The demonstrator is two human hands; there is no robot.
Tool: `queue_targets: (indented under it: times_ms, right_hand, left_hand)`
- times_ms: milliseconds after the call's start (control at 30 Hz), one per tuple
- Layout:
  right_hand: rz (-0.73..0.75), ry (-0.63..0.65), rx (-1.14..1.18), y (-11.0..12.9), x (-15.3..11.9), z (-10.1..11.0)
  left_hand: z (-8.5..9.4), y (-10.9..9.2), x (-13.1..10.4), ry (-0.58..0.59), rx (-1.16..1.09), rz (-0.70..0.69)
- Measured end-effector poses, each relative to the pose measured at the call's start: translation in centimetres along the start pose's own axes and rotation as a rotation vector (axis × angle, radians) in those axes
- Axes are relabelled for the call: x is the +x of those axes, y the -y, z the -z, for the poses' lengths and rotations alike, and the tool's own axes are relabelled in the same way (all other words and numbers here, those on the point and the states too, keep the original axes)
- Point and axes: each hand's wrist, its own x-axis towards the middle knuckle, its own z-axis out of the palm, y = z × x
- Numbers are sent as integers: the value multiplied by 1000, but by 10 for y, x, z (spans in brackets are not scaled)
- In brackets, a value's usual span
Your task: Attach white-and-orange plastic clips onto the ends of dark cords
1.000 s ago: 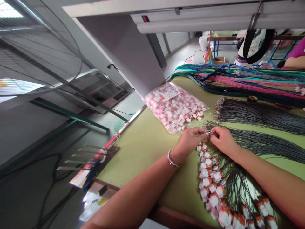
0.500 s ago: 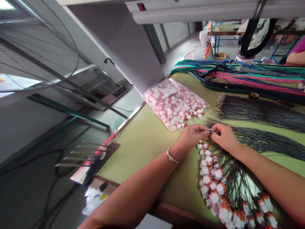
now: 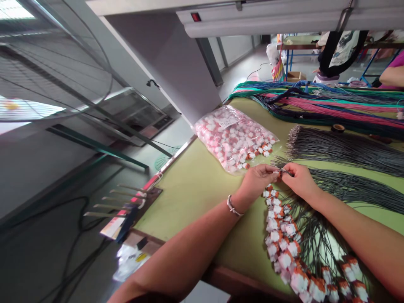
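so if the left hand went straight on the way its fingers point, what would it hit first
Likely the right hand, just beyond the small orange-and-white piece in the left hand, though depth there is hard to judge.

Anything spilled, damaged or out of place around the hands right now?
Nothing stands out. The clear bag lies beyond the left hand, the wired connectors form a curved row, and the dark wires beyond lie neatly side by side.

Single head-worn view, facing forward and down, near above the green tabletop (image 3: 189, 202)
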Motion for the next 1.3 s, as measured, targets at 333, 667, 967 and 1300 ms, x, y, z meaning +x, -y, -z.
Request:
queue_targets:
  times_ms: [333,667,967,1300]
  right_hand:
    - [-47,31,69,3,1,1]
    - [39,39,-77,0,-1,0]
    - [-62,81,68,5,1,5]
    - [-43,-6,51,-2,3,4]
  left_hand:
    - [1,2,0,-33,-61,-2]
    - [6,-4,-1,34,-10,50]
    - [6,-6,-1,41,-64,73]
    - [11,-4,1,32,-72,48]
